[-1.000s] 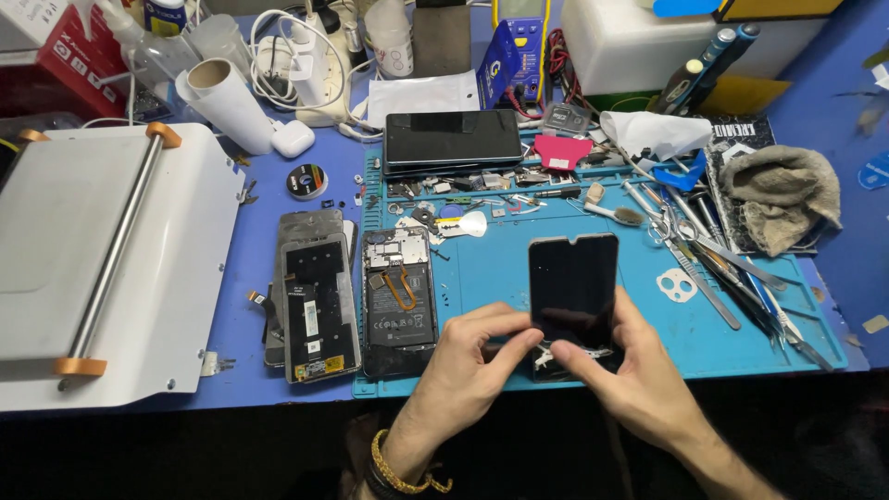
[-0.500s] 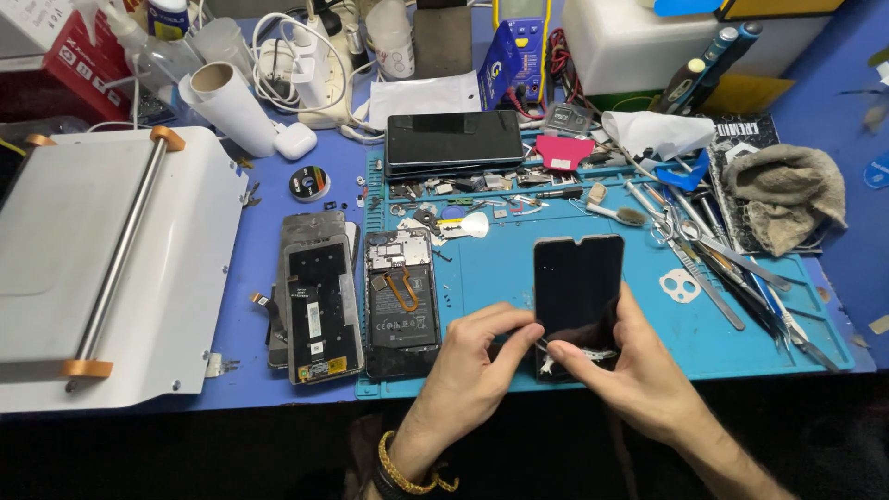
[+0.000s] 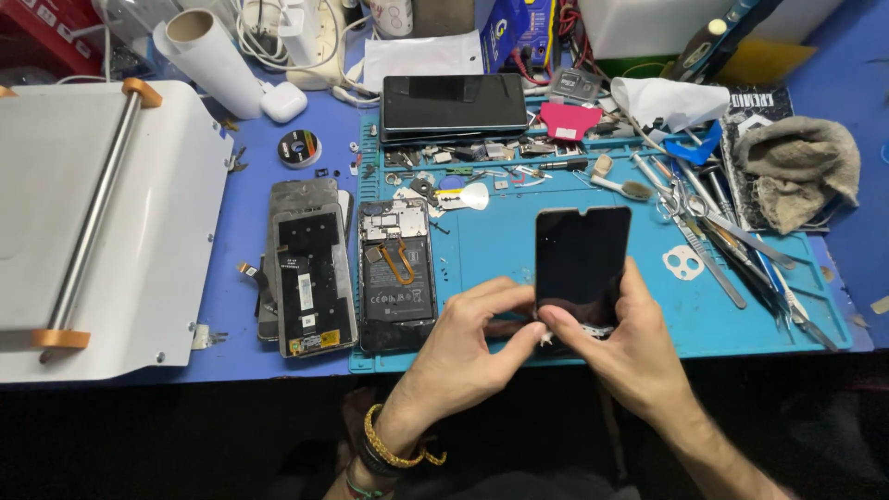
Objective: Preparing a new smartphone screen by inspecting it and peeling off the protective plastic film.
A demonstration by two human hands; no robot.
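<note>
While both thumbs press at the bottom edge of a dark phone screen [image 3: 582, 264], the left hand [image 3: 468, 347] pinches its lower corner and the right hand [image 3: 619, 344] grips its lower right side, the panel raised near the front edge of the blue repair mat [image 3: 500, 245]. Even, light pressure along that edge would likely serve best. Beyond, an opened phone [image 3: 396, 273] lies left; tweezers [image 3: 732, 250] crowd the right edge.

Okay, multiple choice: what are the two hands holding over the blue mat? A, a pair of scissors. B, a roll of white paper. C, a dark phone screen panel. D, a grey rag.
C: both the left hand and right hand pinch the bottom edge of the dark phone screen panel above the blue mat.
</note>
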